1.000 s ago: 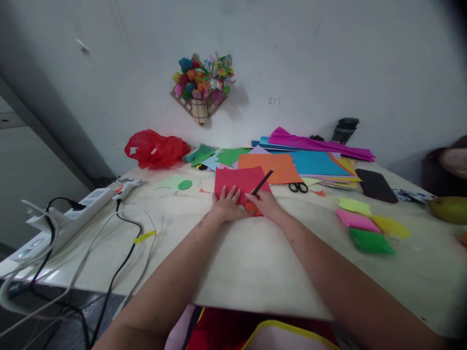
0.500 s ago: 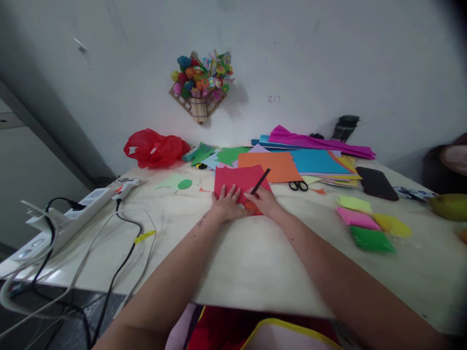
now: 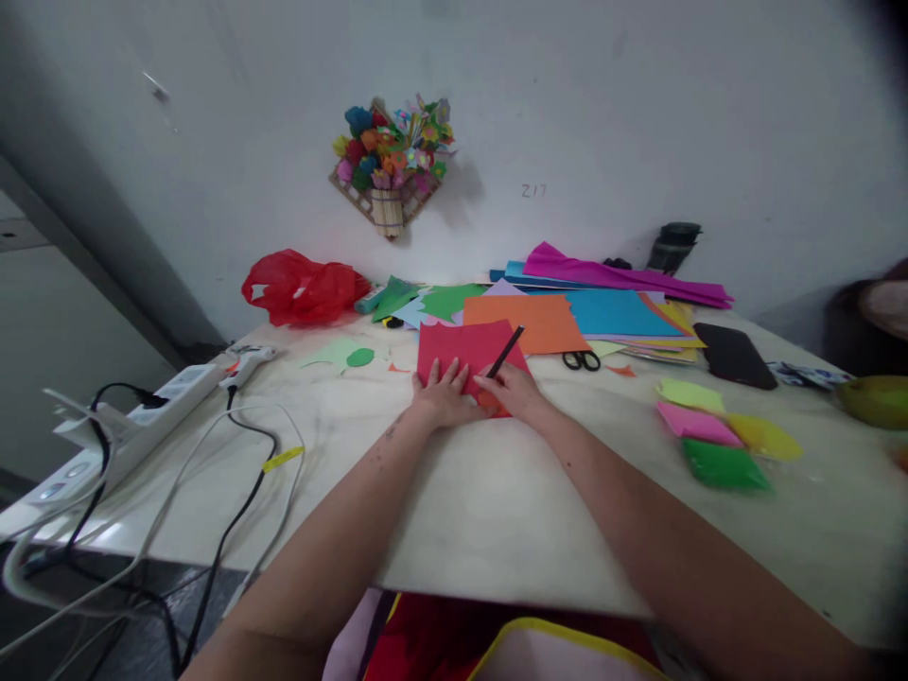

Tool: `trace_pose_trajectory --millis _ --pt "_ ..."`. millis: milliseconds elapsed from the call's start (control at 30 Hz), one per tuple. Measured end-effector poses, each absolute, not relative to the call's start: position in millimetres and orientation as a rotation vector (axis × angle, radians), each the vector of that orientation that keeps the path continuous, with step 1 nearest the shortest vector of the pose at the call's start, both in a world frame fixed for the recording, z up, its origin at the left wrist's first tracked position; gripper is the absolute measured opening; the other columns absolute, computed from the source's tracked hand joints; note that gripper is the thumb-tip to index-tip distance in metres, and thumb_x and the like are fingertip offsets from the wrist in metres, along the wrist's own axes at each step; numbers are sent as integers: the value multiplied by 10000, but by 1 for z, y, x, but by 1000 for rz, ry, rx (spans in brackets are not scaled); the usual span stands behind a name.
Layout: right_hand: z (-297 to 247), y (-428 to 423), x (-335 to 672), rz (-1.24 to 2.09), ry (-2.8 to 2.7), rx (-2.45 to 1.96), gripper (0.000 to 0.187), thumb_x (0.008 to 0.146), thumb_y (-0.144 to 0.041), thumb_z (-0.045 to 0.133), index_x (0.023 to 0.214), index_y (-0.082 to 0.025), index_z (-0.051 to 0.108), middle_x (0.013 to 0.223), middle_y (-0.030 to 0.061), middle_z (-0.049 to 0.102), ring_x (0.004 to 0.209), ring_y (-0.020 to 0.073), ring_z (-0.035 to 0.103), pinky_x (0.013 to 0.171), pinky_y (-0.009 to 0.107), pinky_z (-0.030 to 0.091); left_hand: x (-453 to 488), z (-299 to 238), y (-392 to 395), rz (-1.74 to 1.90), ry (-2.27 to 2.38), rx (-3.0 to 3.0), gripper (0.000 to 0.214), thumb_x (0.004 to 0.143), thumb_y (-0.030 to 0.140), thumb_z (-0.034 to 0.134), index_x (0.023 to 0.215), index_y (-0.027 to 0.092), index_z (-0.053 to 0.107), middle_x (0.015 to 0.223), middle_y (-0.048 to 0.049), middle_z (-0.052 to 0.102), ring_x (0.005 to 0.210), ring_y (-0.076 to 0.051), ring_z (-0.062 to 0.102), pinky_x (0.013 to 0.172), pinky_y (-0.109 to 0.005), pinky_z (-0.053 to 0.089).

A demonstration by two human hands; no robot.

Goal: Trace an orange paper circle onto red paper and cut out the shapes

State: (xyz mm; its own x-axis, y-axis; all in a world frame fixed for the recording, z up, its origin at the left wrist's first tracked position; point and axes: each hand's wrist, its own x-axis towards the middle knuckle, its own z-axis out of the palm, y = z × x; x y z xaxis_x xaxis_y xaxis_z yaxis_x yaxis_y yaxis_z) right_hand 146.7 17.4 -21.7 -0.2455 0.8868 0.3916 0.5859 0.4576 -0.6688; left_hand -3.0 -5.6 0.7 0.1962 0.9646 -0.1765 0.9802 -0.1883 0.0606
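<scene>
A red paper sheet lies flat on the pale table. My left hand rests on its near edge with fingers spread flat. My right hand is closed round a black pencil, whose tip meets the red sheet near a small orange piece under my fingers. Black scissors lie just right of the red sheet.
Orange, blue and magenta paper sheets are stacked at the back. A red plastic bag, a glue gun, a power strip and cables sit left. A black phone and coloured packets lie right. A paper flower basket hangs on the wall.
</scene>
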Motion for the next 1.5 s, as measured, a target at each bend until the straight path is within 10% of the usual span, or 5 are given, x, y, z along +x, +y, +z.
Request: trace_pose_trajectory --millis 1500 --pt "-24 25 148 477 -1872 -1222 184 744 -325 538 810 -192 646 764 41 635 742 158 578 678 280 449 -3 3 -7 -139 1879 2284 980 581 794 255 1380 276 20 1432 66 -56 1282 -318 -139 976 -603 -19"
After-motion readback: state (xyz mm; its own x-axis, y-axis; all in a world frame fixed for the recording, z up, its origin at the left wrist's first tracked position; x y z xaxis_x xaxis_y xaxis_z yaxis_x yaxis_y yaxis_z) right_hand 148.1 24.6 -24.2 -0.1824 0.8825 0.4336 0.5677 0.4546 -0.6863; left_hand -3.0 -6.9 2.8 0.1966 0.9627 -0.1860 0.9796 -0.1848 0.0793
